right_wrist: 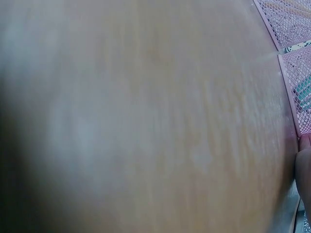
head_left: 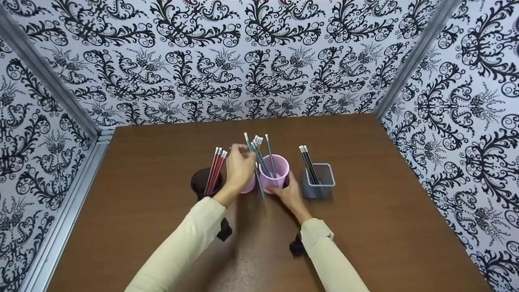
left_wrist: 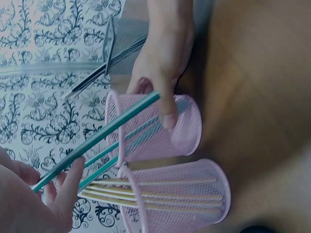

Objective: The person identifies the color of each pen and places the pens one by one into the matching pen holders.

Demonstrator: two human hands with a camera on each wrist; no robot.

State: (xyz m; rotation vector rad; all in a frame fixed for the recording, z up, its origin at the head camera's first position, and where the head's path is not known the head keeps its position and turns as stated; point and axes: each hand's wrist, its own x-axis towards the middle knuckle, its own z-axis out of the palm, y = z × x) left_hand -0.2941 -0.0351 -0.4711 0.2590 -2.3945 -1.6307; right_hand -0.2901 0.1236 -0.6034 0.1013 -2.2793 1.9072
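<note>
My left hand (head_left: 240, 164) pinches a teal pencil (left_wrist: 112, 127) near its eraser end, and the pencil slants down in front of the pink mesh cups. With thumb and fingers around its side, my right hand (head_left: 292, 194) holds the right-hand pink mesh cup (head_left: 276, 183). Inside that cup stand other teal pencils (head_left: 270, 156). A second pink mesh cup (head_left: 249, 186) is right beside it, partly hidden behind my left hand; the left wrist view shows several yellow pencils (left_wrist: 184, 198) in it.
Left of my left hand is a dark round cup (head_left: 199, 182) with red pencils (head_left: 215, 170). A grey square mesh holder (head_left: 320, 191) with black pencils (head_left: 309, 164) stands to the right. Patterned walls (head_left: 259, 61) border the brown table (head_left: 365, 227).
</note>
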